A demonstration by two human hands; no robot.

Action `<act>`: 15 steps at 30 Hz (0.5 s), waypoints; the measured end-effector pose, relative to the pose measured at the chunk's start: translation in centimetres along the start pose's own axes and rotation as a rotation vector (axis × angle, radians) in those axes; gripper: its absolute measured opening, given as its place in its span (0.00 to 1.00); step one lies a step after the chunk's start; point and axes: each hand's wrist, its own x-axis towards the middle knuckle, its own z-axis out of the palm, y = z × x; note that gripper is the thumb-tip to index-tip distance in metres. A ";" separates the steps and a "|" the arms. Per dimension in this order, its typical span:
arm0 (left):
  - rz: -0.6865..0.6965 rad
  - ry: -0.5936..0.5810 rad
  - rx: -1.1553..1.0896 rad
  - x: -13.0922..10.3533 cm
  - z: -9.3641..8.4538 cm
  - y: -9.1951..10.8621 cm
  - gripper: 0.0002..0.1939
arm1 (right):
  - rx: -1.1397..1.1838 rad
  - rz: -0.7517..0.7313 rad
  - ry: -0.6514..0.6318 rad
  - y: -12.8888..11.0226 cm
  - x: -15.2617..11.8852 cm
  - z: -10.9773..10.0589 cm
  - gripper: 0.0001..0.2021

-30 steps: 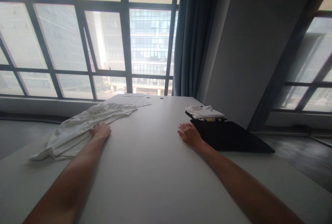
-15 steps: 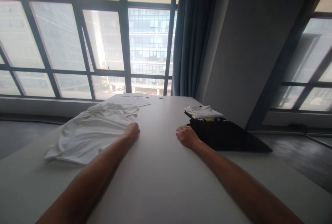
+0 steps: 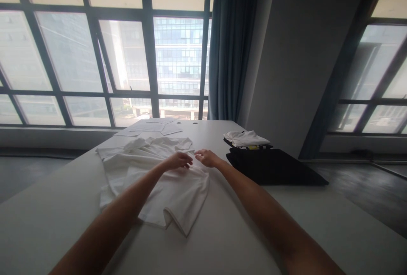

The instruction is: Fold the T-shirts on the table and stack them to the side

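Note:
A white garment (image 3: 187,186) lies spread and creased on the white table (image 3: 219,232), its near right corner folded into a small raised pleat. My left hand (image 3: 179,161) is over the upper right part of the cloth, its fingers loosely bent and apart. Close beside it, at the garment's right edge, my right hand (image 3: 207,158) points leftward with its fingers slightly spread. A small gap separates the two hands. Neither hand visibly grips the cloth, though contact under the fingertips is hard to make out.
To the right lies a folded black cloth (image 3: 273,166), with a folded white cloth (image 3: 246,138) on a dark and yellow item just behind it. Thin white sheets (image 3: 148,127) lie at the table's far left. Beyond the table are windows and a blue curtain (image 3: 230,54).
The white garment has shifted right and toward me, its near part now spread across the table's middle. My left hand has moved right and my right hand left, away from the black cloth.

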 end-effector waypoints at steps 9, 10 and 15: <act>-0.385 0.322 0.716 -4.2 -6.1 -5.9 0.30 | -0.209 0.121 -0.230 -2.1 0.6 3.3 0.24; -0.394 0.299 0.749 -4.6 -6.2 -6.2 0.33 | -0.225 0.151 -0.243 -1.5 0.5 3.1 0.24; -0.348 0.153 0.714 -5.5 -5.7 -7.0 0.46 | -0.247 0.327 -0.271 2.4 -0.4 1.9 0.25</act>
